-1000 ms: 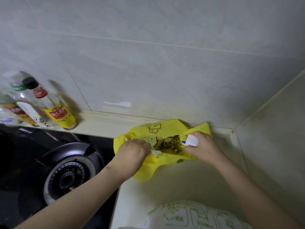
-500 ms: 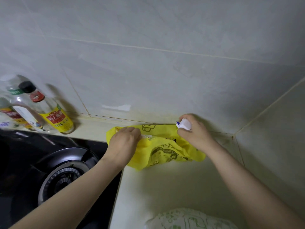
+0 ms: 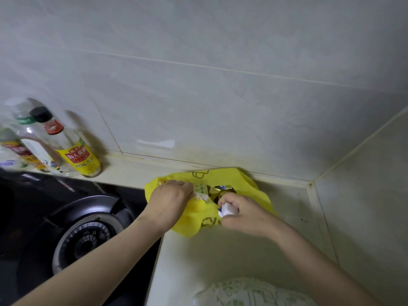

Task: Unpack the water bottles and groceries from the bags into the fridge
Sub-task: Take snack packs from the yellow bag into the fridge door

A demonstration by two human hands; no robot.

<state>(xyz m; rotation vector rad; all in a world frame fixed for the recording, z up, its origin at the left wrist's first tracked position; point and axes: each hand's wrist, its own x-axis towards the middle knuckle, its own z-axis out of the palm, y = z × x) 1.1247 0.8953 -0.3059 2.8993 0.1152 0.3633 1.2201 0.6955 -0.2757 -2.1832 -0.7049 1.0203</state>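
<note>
Thin, crinkled yellow plastic bag (image 3: 220, 224) on a smooth pale counter (image 3: 220, 257); glossy wall tiles (image 3: 220, 107); clear glass bottles (image 3: 66, 146).

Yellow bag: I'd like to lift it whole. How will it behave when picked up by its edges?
Probably floppy: the bag lies crumpled on the counter, so it should sag around its packets. Likely light: it looks thin and partly filled. The mouth gapes between the left hand and right hand, so packets might spill if tipped.

Condiment bottles (image 3: 66, 149) (one yellow-labelled) stand by the tiled wall (image 3: 220, 96), behind a black gas burner (image 3: 88, 235).
</note>
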